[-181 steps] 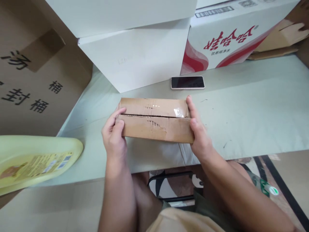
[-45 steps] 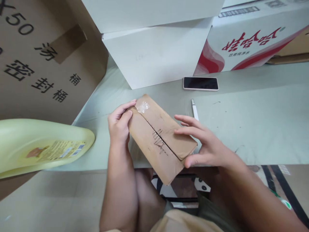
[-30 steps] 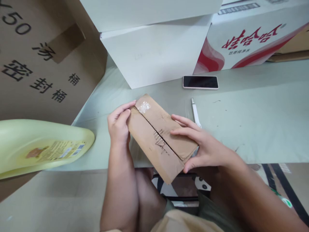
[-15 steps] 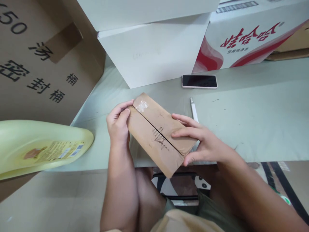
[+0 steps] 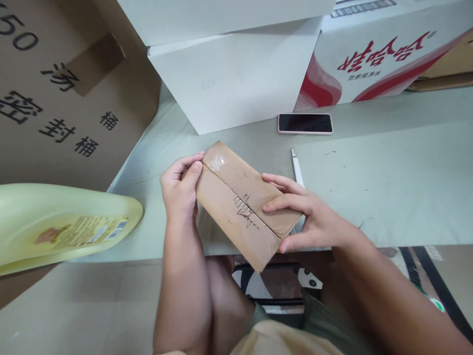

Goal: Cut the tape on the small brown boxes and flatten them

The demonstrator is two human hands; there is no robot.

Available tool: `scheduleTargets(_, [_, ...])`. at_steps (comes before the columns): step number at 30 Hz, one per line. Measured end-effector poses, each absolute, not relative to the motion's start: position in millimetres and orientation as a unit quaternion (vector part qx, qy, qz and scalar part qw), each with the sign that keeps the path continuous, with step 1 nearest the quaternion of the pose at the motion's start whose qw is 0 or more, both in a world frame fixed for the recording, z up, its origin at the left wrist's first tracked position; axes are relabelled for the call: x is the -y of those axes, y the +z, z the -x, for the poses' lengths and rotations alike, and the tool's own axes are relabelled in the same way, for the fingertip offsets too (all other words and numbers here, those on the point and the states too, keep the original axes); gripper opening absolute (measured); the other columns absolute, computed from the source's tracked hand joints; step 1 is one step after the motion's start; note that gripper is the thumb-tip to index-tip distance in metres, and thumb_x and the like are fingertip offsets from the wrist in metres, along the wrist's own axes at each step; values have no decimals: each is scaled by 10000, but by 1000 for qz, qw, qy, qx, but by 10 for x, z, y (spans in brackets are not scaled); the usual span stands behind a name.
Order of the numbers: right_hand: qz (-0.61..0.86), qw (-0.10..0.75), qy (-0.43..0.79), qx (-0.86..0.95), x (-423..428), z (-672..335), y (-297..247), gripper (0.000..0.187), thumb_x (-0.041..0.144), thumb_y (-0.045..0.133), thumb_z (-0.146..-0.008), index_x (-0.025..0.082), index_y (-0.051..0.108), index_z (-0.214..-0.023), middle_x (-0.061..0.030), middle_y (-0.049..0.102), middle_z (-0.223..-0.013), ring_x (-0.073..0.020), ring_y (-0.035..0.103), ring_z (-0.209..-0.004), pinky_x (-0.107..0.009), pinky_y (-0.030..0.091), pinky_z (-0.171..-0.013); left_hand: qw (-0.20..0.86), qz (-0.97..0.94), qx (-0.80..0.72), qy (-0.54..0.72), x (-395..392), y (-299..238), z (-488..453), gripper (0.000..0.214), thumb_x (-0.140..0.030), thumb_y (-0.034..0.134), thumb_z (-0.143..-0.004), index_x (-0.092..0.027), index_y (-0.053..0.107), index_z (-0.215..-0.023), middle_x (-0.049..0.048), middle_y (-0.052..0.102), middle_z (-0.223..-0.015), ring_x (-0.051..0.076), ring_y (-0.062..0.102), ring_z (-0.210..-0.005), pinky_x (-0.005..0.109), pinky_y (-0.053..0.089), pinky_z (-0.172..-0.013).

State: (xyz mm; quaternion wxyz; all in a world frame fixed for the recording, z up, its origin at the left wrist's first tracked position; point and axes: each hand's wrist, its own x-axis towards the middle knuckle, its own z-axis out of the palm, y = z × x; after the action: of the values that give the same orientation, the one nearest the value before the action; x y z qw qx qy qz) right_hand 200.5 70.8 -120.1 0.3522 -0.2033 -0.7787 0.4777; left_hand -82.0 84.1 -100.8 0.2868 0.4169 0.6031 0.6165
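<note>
Sits at the front edge of a tabletop (image 5: 399, 172) draped in pale green, wearing a beige top (image 5: 279, 340), with a panda-patterned surface (image 5: 275, 286) in sight below that edge. Grips a small brown box (image 5: 231, 197) by its far left corner with the left hand (image 5: 180, 188) — closed there, with the thumb on top and the fingers around the side. Touches the same box with the right hand (image 5: 318, 217), half open and spread, with fingers resting on the upper flap and the thumb by the right end. Holds it aslant over the front edge, with the lowest corner jutting out past the tabletop; cannot tell about contact underneath. Has a large yellow-green bottle (image 5: 70, 217) well to the left, near the tabletop's front left corner. Has a slim white tool (image 5: 297, 167) just beyond the right hand, partly hidden behind it. Farther back, has a phone (image 5: 305, 124) lying face up with a dark screen — near the foot of a red-and-white box (image 5: 373, 64). Finds a plain white box (image 5: 240, 79) beside that one, and a big brown carton (image 5: 37, 158) with black print toward the back left.
</note>
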Motion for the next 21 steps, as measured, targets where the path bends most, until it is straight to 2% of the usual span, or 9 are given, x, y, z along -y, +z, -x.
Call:
scheduleTargets(7, [209,348,468,785,-710,-2006,-1201,573,537,930,-765,271,783,-1250,-151,481,-1663,-338,507,-1534,-482,498,-1220,265,-404,-619,620,-850,-1001,792,138,-265,789,-741,-220,818,-868,52,829,-981,270,784,-1047,435,609,-1023])
scheduleTargets(13, [203,359,480,775,-691,-1967,-1215,596,552,947,-735,256,763,-1218,-159,440,-1673,-342,489,-1545,-479,471,-1240,254,-408,-635,605,-848,-968,781,130,-249,786,-737,-229,830,-858,41,833,-961,253,790,-1004,408,628,-969])
scheduleTargets(16, [205,354,478,777,-691,-1959,-1219,565,546,946,-738,261,768,-1192,-147,447,-1667,-347,483,-1548,-494,442,-1262,254,-411,-631,607,-847,-969,778,124,-293,814,-742,-227,822,-847,47,829,-960,256,787,-1011,416,628,-979])
scheduleTargets(21, [209,344,478,781,-692,-1964,-1204,577,594,920,-750,266,768,-1200,-140,445,-1673,-348,484,-1547,-486,464,-1245,304,-388,-625,606,-871,-960,813,155,-286,849,-684,-226,795,-816,51,823,-957,265,782,-1015,420,639,-953])
